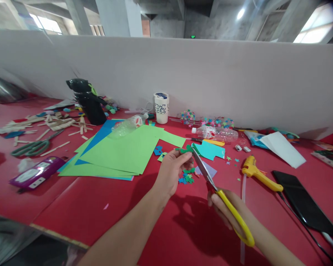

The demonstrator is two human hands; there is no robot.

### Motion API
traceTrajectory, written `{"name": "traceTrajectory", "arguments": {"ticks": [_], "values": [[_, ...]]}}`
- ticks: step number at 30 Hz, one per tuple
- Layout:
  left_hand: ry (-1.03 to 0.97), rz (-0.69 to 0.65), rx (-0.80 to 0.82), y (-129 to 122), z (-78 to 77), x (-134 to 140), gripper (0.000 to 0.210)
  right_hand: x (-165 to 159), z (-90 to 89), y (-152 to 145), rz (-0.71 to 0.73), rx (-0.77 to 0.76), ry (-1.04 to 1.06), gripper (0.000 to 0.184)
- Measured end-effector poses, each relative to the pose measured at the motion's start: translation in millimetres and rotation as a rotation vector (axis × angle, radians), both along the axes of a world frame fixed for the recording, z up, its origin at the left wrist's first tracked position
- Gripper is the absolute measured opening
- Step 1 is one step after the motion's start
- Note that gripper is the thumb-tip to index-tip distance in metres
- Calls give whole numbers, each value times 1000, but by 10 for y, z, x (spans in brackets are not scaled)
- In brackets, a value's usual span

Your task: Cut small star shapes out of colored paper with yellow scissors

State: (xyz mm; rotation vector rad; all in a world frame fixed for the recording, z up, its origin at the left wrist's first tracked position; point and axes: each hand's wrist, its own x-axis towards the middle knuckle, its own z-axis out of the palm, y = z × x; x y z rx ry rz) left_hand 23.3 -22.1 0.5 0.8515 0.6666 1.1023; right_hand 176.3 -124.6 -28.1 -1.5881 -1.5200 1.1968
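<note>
Left hand (169, 170) pinches one thin small piece of green paper (188, 148) between its thumb and fingers, up above the smooth red bench (100, 218). I see the right hand (220, 207) gripping one pair of scissors with yellow plastic handles and long shiny metal blades (223, 198). Its blade tips are right at the green paper, but I can't tell from my view if they touch it.

Near both hands lies one little pile of flat blue and green paper stars (189, 180), too jumbled for me to count. Just beside it is one pale purple paper piece (208, 170). Behind that I spot one bright turquoise paper sheet with a notched edge (212, 150).

I count two clear plastic bottles (216, 133), both lying down: one on big light green paper sheets (122, 153), one near the wall. To the right sit two small white blocks (242, 148), one yellow plastic glue gun (262, 175) and one flat, shiny black rectangle (305, 203).

Farther back stand one round white cup with dark marks (161, 107) and one tall black bottle (88, 103).
</note>
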Motion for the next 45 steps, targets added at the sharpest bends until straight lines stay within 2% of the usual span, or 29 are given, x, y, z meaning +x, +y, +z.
{"name": "traceTrajectory", "arguments": {"ticks": [7,10,19,27,33,38,45], "values": [[-6,-35,-18,-1,9,1,14,-18,-26,-4,-37,-89,16,55],[24,-15,-2,11,7,-6,16,-16,2,-6,-40,-64,-12,53],[179,4,166,73,58,-91,14,-1,102,-12,-53,-61,-61,48],[76,-68,101,38,31,-72,15,-35,72,-17,-60,-89,10,50],[73,-19,103,51,17,-80,14,-21,56,-7,-27,-55,-28,52],[152,-3,146,77,79,-125,14,14,72,-6,-15,-70,-43,52],[256,-66,192,148,127,-232,11,41,115,-10,-34,-117,-76,52]]}}
